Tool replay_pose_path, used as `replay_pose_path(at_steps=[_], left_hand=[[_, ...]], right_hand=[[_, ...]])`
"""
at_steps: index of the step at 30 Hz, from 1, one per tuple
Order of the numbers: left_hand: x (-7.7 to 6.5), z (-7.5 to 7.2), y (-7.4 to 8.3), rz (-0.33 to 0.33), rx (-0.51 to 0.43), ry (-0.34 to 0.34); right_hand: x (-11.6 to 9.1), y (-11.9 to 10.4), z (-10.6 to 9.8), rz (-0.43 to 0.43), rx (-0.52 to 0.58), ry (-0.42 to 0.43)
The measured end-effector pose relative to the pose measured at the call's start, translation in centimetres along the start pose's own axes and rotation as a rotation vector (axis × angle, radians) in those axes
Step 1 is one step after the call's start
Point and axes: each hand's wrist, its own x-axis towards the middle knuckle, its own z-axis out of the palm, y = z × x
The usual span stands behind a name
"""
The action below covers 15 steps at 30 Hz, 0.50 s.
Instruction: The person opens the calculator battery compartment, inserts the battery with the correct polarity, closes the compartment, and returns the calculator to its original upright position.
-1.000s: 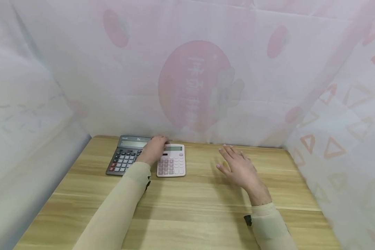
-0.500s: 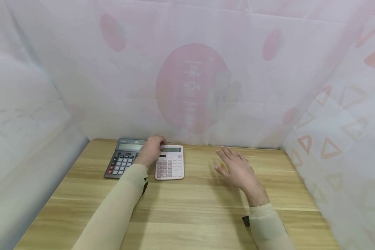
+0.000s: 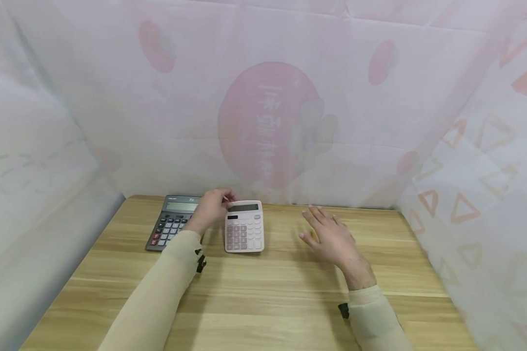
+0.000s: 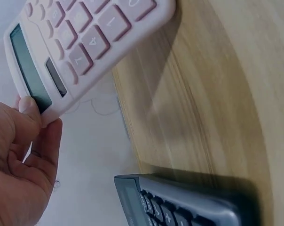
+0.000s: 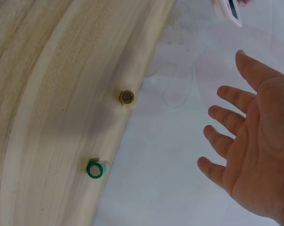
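My left hand (image 3: 211,210) pinches a pink calculator (image 3: 245,233) by its upper left corner. In the left wrist view, the thumb lies on the face beside the display and the fingers are behind the corner; the calculator (image 4: 88,40) is tilted up over the wooden table. A larger dark grey calculator (image 3: 172,225) lies just left of it, partly covered by the left hand and forearm. My right hand (image 3: 334,239) hovers over the table with straight, spread fingers and holds nothing. Near it, the right wrist view shows two small upright cylinders like batteries, one gold-brown (image 5: 127,97) and one green (image 5: 95,169).
The wooden table (image 3: 263,297) ends at the back against a pale pink printed curtain (image 3: 360,161). More pale sheets hang at the left (image 3: 39,185) and right (image 3: 487,234). In the head view my right hand mostly hides the small cylinders.
The pink calculator has come up from lying flat, now tilted and shifted slightly right in my left hand. The grey calculator and my right hand have stayed about where they were.
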Motion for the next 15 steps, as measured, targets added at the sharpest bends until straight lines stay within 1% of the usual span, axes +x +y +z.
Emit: replay_pose_path(at_steps=[3, 8, 10, 15], left_hand=[[-0.12, 0.09, 0.09, 0.006, -0.033, 0.005], [-0.42, 0.26, 0.09, 0.007, -0.058, 0.027], [-0.52, 0.26, 0.11, 0.012, -0.072, 0.047], [-0.69, 0.4, 0.43, 0.059, -0.084, 0.116]], right_hand=[[0.04, -0.14, -0.03, -0.001, 0.008, -0.003], [0.1, -0.45, 0.0, -0.011, 0.026, 0.0], [0.13, -0.55, -0.02, -0.016, 0.031, 0.002], [0.2, -0.63, -0.08, -0.021, 0.034, 0.007]])
